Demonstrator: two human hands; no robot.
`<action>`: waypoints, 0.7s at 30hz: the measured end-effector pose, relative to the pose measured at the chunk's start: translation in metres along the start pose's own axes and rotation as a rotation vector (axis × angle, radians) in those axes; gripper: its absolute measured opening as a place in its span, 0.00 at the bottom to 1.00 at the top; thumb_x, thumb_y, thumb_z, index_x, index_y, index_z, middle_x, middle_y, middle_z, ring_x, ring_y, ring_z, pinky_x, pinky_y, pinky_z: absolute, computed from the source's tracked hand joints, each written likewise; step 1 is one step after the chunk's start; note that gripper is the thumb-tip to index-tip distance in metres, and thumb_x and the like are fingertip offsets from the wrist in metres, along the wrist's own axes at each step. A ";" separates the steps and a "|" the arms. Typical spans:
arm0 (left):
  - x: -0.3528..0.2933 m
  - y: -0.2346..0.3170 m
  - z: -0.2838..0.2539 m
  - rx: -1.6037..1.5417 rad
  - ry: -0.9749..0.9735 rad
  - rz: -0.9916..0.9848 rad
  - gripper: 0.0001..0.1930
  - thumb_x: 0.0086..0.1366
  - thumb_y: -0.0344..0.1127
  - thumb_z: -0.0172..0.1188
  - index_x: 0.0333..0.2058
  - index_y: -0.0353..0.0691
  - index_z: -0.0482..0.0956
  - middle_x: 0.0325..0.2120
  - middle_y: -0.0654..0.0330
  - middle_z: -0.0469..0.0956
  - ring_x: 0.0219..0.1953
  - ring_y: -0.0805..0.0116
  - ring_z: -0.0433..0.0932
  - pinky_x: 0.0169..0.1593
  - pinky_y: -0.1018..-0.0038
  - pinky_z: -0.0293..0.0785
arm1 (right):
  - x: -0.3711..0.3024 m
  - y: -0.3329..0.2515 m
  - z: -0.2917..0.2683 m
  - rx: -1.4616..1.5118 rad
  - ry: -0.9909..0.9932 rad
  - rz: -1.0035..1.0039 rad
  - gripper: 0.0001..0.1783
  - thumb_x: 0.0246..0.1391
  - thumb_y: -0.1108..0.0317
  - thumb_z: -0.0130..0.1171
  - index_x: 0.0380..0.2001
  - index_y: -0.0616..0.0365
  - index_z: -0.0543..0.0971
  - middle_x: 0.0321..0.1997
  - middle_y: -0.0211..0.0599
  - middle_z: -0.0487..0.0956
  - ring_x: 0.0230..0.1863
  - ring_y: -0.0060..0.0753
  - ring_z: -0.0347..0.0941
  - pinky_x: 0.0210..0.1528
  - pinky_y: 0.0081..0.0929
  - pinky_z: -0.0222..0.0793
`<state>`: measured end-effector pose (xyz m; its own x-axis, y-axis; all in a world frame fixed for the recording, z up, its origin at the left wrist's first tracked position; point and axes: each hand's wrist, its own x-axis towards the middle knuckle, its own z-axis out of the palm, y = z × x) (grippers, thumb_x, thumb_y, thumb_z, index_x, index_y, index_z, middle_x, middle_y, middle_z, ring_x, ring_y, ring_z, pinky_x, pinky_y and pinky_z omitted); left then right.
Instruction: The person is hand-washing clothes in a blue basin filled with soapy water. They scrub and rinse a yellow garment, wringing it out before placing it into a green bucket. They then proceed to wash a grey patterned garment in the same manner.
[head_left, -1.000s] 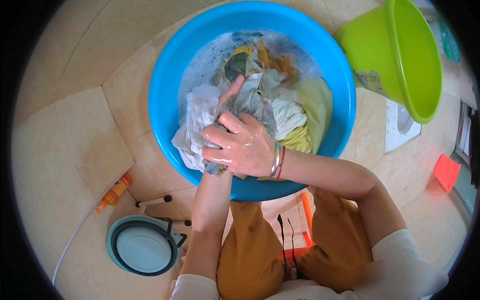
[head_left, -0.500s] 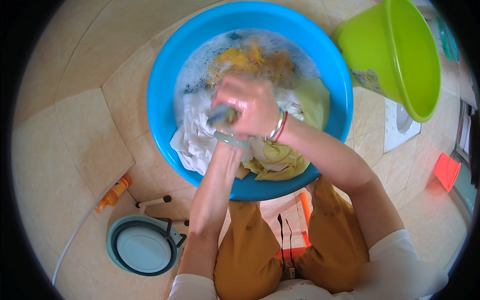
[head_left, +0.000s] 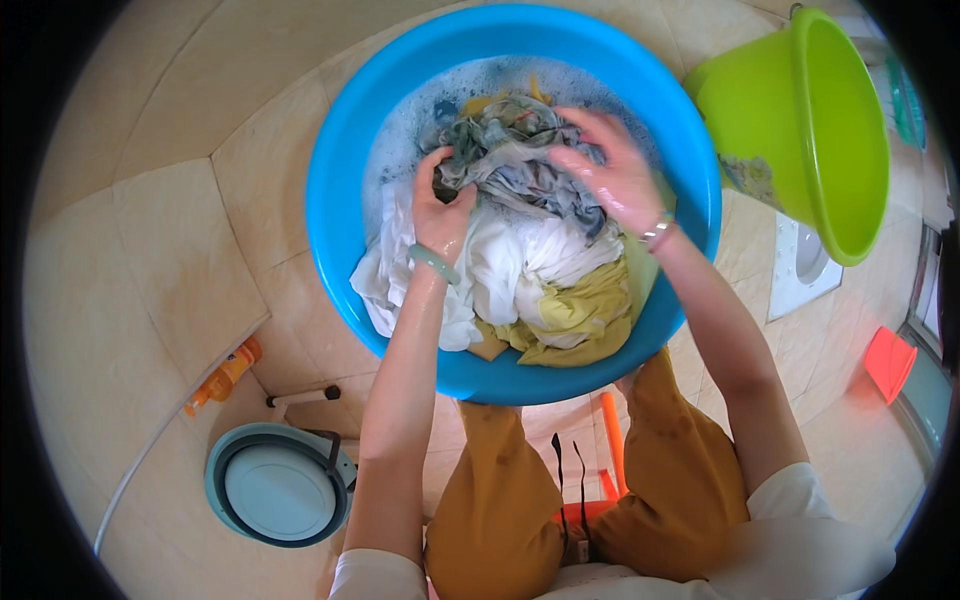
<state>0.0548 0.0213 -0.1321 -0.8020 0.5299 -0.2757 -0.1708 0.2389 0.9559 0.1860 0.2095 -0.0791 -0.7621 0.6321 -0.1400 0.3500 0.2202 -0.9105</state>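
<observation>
A wet grey patterned cloth (head_left: pixel 525 165) lies crumpled on top of the laundry in a big blue basin (head_left: pixel 335 190). At its left edge is my left hand (head_left: pixel 440 215), open, thumb and fingers curved apart beside the cloth. Over the cloth's right side my right hand (head_left: pixel 615 180) is open with its fingers spread, a little blurred by motion. White cloth (head_left: pixel 495 265) and a yellow-green garment (head_left: pixel 585 315) are heaped at the basin's near side. Behind the grey cloth, soapy water (head_left: pixel 395 135) shows foam and a bit of yellow cloth (head_left: pixel 482 103).
A lime-green bucket (head_left: pixel 760 110) lies tipped at the right, by a white floor toilet (head_left: pixel 803 262). Further right is a red-orange scoop (head_left: pixel 890 364). At the left are a folding grey-blue basin (head_left: pixel 280 490) and an orange bottle (head_left: pixel 225 375). An orange stool (head_left: pixel 612 440) shows between my knees.
My hands were clasped together around a wrung bundle above the basin. They have moved apart, and the grey cloth now lies loosened between them.
</observation>
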 end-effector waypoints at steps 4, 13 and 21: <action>0.014 -0.013 0.015 0.678 -0.043 0.132 0.27 0.53 0.23 0.62 0.54 0.38 0.71 0.49 0.56 0.76 0.48 0.65 0.76 0.51 0.72 0.72 | -0.008 0.049 0.045 -0.873 -0.102 -0.345 0.23 0.54 0.55 0.60 0.54 0.40 0.76 0.53 0.44 0.73 0.48 0.47 0.74 0.50 0.44 0.71; 0.008 0.029 0.032 -0.497 -0.065 -0.515 0.32 0.63 0.50 0.59 0.63 0.46 0.64 0.52 0.56 0.74 0.52 0.58 0.74 0.57 0.63 0.69 | 0.007 0.021 0.060 -0.449 -0.018 -0.072 0.21 0.49 0.68 0.59 0.49 0.57 0.74 0.50 0.45 0.72 0.48 0.49 0.74 0.43 0.41 0.74; -0.002 0.016 0.009 -1.171 -0.402 -0.608 0.25 0.69 0.45 0.53 0.60 0.39 0.66 0.52 0.55 0.74 0.52 0.63 0.74 0.57 0.68 0.71 | -0.075 -0.105 0.067 -0.415 -0.166 -0.756 0.16 0.34 0.53 0.69 0.25 0.47 0.77 0.35 0.26 0.69 0.38 0.33 0.67 0.34 0.32 0.65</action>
<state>0.0590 0.0310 -0.1168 -0.2439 0.8339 -0.4951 -0.9695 -0.1965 0.1466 0.1699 0.0897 0.0011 -0.9280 0.0988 0.3594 -0.1352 0.8094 -0.5715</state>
